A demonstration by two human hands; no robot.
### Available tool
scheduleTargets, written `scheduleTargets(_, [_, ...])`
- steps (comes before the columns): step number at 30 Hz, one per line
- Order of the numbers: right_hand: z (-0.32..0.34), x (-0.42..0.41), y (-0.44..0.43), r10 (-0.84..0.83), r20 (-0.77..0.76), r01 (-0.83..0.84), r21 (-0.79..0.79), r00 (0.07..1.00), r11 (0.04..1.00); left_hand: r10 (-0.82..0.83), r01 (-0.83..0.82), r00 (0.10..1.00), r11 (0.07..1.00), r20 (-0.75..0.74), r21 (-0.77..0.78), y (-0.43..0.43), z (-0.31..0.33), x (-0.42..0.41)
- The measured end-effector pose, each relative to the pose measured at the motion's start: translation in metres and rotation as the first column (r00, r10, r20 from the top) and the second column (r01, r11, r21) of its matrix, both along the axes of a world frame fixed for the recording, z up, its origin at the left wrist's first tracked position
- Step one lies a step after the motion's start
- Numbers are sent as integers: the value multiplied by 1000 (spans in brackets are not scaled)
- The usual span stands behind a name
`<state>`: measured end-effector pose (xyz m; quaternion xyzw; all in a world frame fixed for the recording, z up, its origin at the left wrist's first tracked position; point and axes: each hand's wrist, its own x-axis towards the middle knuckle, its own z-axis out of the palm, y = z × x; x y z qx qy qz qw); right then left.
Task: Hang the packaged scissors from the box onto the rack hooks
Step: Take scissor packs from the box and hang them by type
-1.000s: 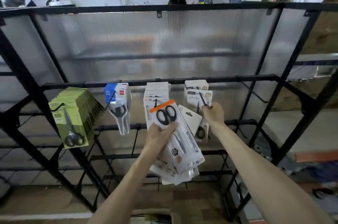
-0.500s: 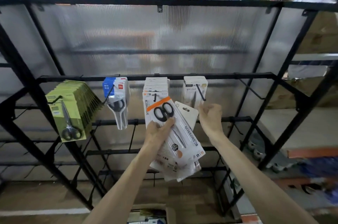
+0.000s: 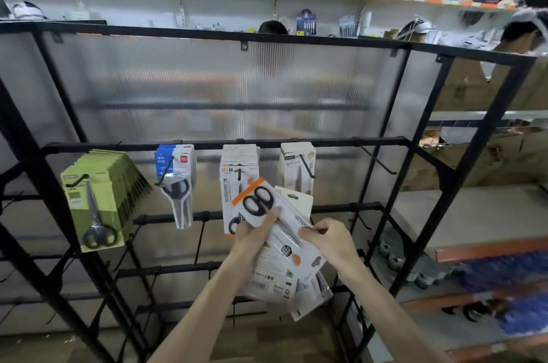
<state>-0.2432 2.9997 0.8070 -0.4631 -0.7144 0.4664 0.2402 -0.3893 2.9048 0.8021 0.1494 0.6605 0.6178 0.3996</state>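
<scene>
both hands are engaged. left hand (image 3: pixel 252 239) grips a fan of white card-backed scissor packs (image 3: pixel 281 270) from below, thumb laid across the uppermost pack with orange stripe and black handles (image 3: pixel 257 199). right hand (image 3: pixel 329 241) pinches the right edge of the same fan with curled fingertips; which pack it has taken cannot be told.

location: the fan is held in the air in front of the black metal rack (image 3: pixel 385 141), just below the hung row and overlapping the full hook of matching white packs (image 3: pixel 238 161). to the right hang a few cream packs (image 3: pixel 298 163), and beyond them a bare black wire hook (image 3: pixel 378 162).

handling, by judgement: each pack is light, the card stiff but bendable, and the clear blister smooth and liable to slide against its neighbours. best hold is the upper card beside the hang slot, thumb in front and fingers behind, leaving the slot free for the hook tip. risks: the fan spilling from the left hand as one pack is drawn out, and a torn slot if forced.
</scene>
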Motion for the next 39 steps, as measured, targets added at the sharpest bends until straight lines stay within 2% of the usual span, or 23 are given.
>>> scheduleTargets(4, [-1,-4,-8,-119,-76,119,-9,990,993,-127,127,992,992,-2,27,-12,4,6])
scheduleTargets(9, [3,5,-15,-122,-90,122,-8,988,993,-200,201,980,979,-21,40,-26,5,5])
scheduleTargets(12, [10,16,-18,-96,-120,99,20,988,995,-192,193,980,981,-47,11,-32,4,6])
scheduleTargets(16, [14,38,-21,-100,-42,106,167,994,980,-149,150,987,988,-54,23,-39,0,4])
scheduleTargets(20, [20,62,-31,-105,-46,112,205,993,972,-99,101,995,993,-31,59,-50,3,13])
scheduleTargets(22, [22,68,-43,-97,-99,112,171,990,979,-81,83,996,995,-26,55,-58,5,24])
scheduleTargets(25, [17,74,-63,-143,-301,150,-2,943,989,-61,61,998,998,-19,29,-72,6,43])
scheduleTargets(29, [10,82,-85,-269,-410,236,-131,871,963,-16,13,992,1000,-128,-24,-104,2,57])
scheduleTargets(32, [-3,80,-102,-161,-356,102,-180,921,978,40,-51,983,997,-179,-57,-130,-5,57])
scheduleTargets(36, [-19,73,-129,36,-237,-60,-93,971,994,118,-118,993,991,-13,-56,-154,-12,60])
scheduleTargets(39, [-18,66,-149,149,-221,-156,-14,964,988,139,-140,990,989,-15,-54,-161,-8,59])
